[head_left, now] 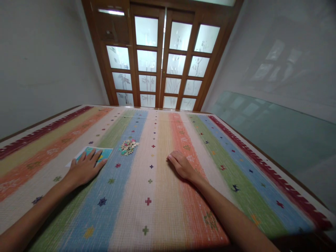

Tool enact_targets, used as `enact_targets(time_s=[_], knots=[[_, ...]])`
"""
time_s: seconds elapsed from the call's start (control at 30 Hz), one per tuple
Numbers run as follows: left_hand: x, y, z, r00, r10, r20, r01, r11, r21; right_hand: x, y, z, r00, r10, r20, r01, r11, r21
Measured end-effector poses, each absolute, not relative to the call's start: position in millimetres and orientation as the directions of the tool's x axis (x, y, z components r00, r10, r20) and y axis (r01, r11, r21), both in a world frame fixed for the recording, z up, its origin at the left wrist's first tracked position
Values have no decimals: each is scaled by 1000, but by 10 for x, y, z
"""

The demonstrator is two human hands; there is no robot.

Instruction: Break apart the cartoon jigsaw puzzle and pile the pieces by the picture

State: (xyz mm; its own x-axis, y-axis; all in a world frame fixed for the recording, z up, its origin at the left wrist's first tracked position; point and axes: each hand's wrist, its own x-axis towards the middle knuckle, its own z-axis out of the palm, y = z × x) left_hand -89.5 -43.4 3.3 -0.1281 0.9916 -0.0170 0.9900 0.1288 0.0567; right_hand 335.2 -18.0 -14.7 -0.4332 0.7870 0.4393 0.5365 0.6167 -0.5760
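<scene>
My left hand (85,166) lies flat with spread fingers on a blue picture sheet (107,154) that has some yellow on it. The hand covers much of the sheet, so most of its picture is hidden. Just right of the sheet is a small heap of jigsaw puzzle pieces (128,147), in mixed colours and overlapping. On the yellow and orange stripes, my right hand (180,164) rests on the cloth with its fingers curled in. Nothing shows between those fingers. Neither hand touches the pieces.
A striped tablecloth (136,196) with small printed figures covers the table. Wooden doors with frosted panes (147,59) stand beyond the far edge. A pale green glass-like panel (275,129) leans along the wall at the right.
</scene>
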Motion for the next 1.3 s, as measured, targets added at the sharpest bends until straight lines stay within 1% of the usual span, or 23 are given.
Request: enact_targets(time_s=[0.1,0.27,0.33,0.4,0.53,0.63,0.77,0.83,0.9,1.03,1.1,1.2,1.3], knots=[[-778,-547,31,-129,992,-12,991,130,40,3345,-190,-136,-438,788,433,538,616,-575],[-723,-661,-90,-138,990,4,988,138,64,3340,-204,-125,-439,787,434,551,617,-561],[-747,-673,-153,-136,990,35,988,133,79,3342,-205,-124,-436,789,433,554,615,-562],[-779,-671,-204,-123,991,56,989,118,90,3348,-206,-123,-425,795,434,552,607,-572],[-845,-649,-259,-117,992,52,988,111,111,3370,-198,-106,-384,817,431,545,577,-608],[-894,-633,-267,-101,991,82,987,89,137,3413,-180,-81,-366,821,438,550,570,-610],[-945,-615,-227,-106,991,78,986,94,138,3528,-149,-42,-363,808,464,565,586,-580],[-957,-601,-189,-115,991,66,985,106,135,3604,-151,-10,-385,796,468,586,602,-543],[-951,-577,-148,-108,989,98,985,93,149,3681,-177,36,-426,778,462,607,624,-492],[-826,-502,-66,-27,975,222,978,-20,207,3803,-289,132,-453,759,467,638,642,-424],[-682,-468,-18,44,972,232,966,-101,237,3833,-352,154,-449,757,474,654,640,-403],[-383,-445,62,210,937,280,931,-279,236,3831,-431,141,-482,751,452,680,645,-349],[-53,-459,125,415,847,332,841,-497,215,3785,-490,105,-542,733,411,679,670,-300]])
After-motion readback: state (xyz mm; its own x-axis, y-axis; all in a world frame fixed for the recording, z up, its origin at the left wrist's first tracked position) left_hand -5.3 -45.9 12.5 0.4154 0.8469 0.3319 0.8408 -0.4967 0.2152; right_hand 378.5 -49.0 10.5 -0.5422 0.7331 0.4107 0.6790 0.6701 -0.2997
